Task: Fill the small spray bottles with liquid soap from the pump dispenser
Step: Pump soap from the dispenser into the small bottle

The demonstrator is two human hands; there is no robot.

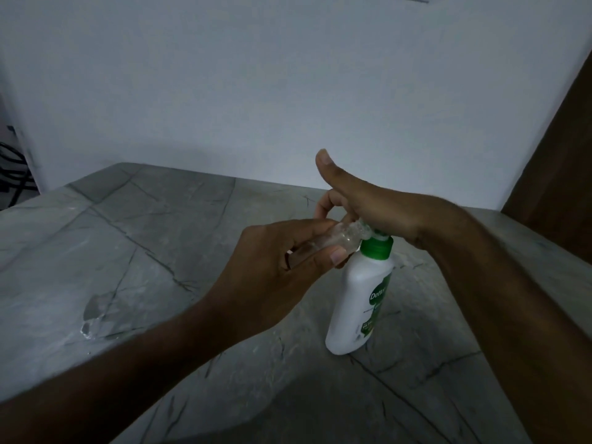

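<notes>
A white pump dispenser [358, 302] with a green collar and green label stands upright on the grey marble table [153, 238]. My right hand [368, 203] lies flat on its pump head, palm down, thumb sticking up; the pump head itself is hidden under it. My left hand [272, 267] grips a small clear spray bottle [333, 240], tilted with its open neck against the pump's nozzle just left of the green collar. Most of the small bottle is covered by my fingers.
A clear plastic object [96, 315], blurred, lies on the table at the left. A pale wall stands right behind the table's far edge. A brown wooden panel [557, 149] rises at the right. Dark cables [12, 168] hang at the far left.
</notes>
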